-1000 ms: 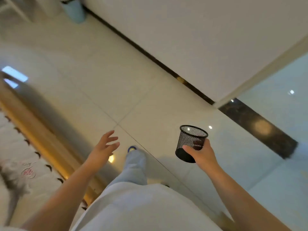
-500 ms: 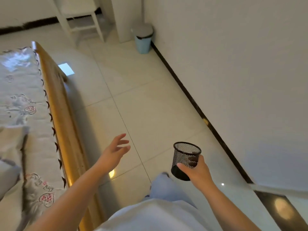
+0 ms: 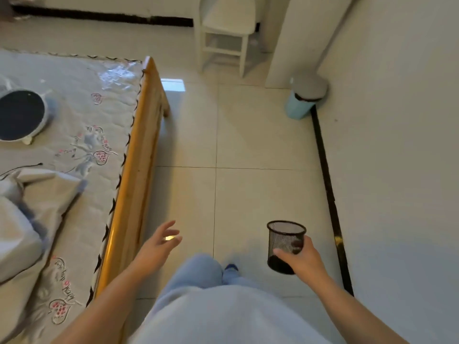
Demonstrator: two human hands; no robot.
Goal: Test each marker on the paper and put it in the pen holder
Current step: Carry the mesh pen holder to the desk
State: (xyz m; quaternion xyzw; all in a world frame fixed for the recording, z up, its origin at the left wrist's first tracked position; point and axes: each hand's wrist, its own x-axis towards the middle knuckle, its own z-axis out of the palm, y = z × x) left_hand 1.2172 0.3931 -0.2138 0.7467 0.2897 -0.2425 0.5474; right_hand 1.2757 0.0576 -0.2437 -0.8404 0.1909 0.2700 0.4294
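Person standing on a tiled floor [image 3: 248, 135] between a wooden-framed bed [image 3: 134, 175] and a white wall, carrying one black mesh pen holder [image 3: 285, 242]. Right hand [image 3: 301, 259] grips the holder low on its side, fingers [image 3: 282, 254] curled round the mesh, keeping it upright above the floor. Left hand [image 3: 159, 244] holds nothing, its fingers spread loosely and relaxed beside the bed frame. One white chair [image 3: 224, 33] and one pale blue bin [image 3: 304, 98] stand ahead. One round dark object [image 3: 21, 115] lies on the bed.
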